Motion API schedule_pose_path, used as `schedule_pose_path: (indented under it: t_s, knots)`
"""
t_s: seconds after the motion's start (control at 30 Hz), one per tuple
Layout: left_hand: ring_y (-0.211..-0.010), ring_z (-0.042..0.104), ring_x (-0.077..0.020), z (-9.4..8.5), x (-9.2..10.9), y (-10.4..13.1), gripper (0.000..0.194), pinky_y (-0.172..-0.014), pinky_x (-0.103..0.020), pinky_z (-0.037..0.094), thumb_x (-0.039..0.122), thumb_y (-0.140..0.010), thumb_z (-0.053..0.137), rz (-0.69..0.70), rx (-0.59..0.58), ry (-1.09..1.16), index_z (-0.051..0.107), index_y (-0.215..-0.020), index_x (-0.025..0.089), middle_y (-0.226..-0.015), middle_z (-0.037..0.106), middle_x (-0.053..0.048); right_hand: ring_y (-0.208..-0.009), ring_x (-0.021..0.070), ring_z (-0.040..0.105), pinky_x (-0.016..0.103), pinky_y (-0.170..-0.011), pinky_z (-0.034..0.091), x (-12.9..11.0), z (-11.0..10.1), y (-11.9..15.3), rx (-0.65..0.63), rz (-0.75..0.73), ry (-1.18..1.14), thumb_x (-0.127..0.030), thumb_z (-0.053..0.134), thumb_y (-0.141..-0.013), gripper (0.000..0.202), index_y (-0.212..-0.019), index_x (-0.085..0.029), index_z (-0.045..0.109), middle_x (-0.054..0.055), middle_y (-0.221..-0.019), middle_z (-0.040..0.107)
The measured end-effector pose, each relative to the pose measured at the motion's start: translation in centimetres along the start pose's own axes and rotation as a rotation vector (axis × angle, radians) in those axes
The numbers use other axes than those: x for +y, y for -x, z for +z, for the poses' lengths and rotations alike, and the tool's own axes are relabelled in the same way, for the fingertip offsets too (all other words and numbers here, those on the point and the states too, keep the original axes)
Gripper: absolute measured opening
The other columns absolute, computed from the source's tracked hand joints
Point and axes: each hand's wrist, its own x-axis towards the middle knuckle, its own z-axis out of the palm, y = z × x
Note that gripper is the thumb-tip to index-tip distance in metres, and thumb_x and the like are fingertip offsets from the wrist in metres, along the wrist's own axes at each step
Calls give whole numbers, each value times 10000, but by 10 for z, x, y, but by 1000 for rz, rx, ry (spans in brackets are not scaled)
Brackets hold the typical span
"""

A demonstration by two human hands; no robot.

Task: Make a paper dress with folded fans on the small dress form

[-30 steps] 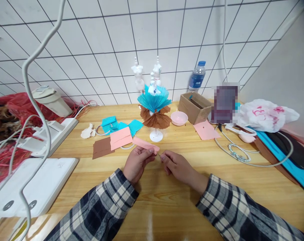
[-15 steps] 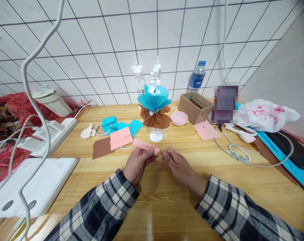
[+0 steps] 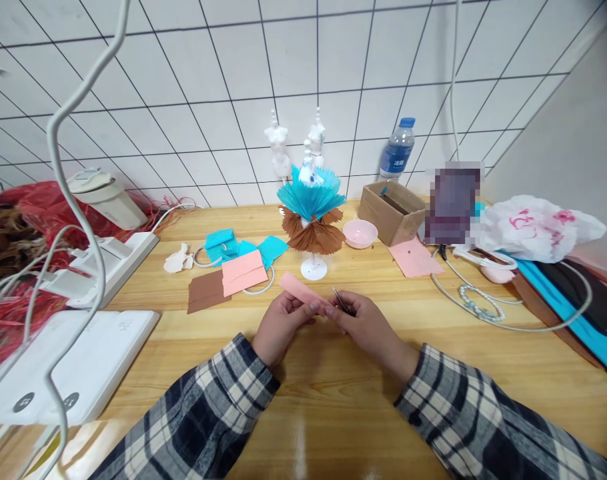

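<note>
A narrow folded pink paper strip (image 3: 299,289) is pinched in my left hand (image 3: 282,325), its far end pointing up and left. My right hand (image 3: 366,323) has its thumb and fingertips on the strip's near end and also holds a small dark metal tool (image 3: 341,301), whose thin tip sticks up. Most of the tool is hidden by the fingers. Beyond the hands stands a small white figure on a round base (image 3: 313,268), dressed in pleated blue paper (image 3: 311,199) above pleated brown paper (image 3: 314,238).
Pink (image 3: 244,272), brown (image 3: 206,291) and blue paper pieces lie left of the figure. A pink bowl (image 3: 360,234), a cardboard box (image 3: 391,212) and a bottle (image 3: 397,150) are behind right. A power strip (image 3: 118,267) and cables lie left, a beaded bracelet (image 3: 481,303) right.
My right hand has come onto the near end of the pink strip, and the tool in it now points upward. The strip's far end has shifted right. The view has shifted slightly.
</note>
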Motion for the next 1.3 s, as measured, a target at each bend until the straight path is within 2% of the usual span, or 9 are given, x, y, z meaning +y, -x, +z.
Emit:
schedule_pose_path:
  t_s: [0.1,0.23,0.33,0.4,0.5,0.63,1.3]
  knots:
    - [-788,631,-168,-1,1,0,299,-675,-243,449,392,-730,776,-33,-54,-27,735,-875,134,-911,748,-93,-522,104,417,243,-507,332,0,-1,0,-19,0,-18,-521,635,-805,349,-789,-175,595,-48,-589,482]
    - [-729,615,-147,-2,-1,-2,266,-667,-241,445,355,-714,792,-55,-12,3,740,-841,128,-842,738,-76,-556,112,422,250,-540,351,1,-2,1,3,-45,27,-558,615,-821,376,-813,-182,599,-39,-623,494]
    - [-699,611,-128,-3,-2,-3,259,-651,-230,450,355,-716,792,-57,59,84,717,-836,138,-792,714,-45,-550,132,423,266,-546,359,4,-1,4,23,-61,57,-580,375,-942,420,-881,-209,564,-42,-610,456]
    - [-703,617,-120,-3,-1,-4,271,-661,-224,460,361,-706,800,-63,90,146,705,-839,145,-790,704,-32,-574,145,448,277,-563,370,5,1,6,-8,-80,125,-543,282,-978,410,-879,-223,518,-33,-636,466]
    - [-720,626,-120,-3,0,-5,293,-686,-223,471,365,-689,814,-74,89,183,708,-845,140,-794,702,-34,-620,156,498,289,-601,387,5,5,8,-91,-121,264,-478,304,-994,314,-887,-231,465,-21,-674,520]
    - [-721,620,-116,-3,0,-4,287,-690,-222,470,361,-702,808,-62,57,178,713,-854,137,-808,701,-39,-615,162,545,298,-620,398,4,8,10,-163,-111,311,-442,257,-1016,285,-963,-230,439,-31,-638,541]
    - [-681,606,-108,-3,0,-4,224,-609,-204,426,333,-737,777,-82,27,150,699,-829,145,-791,697,-31,-641,163,558,298,-631,389,6,8,9,-145,-131,317,-457,280,-1012,276,-968,-237,442,-33,-665,560]
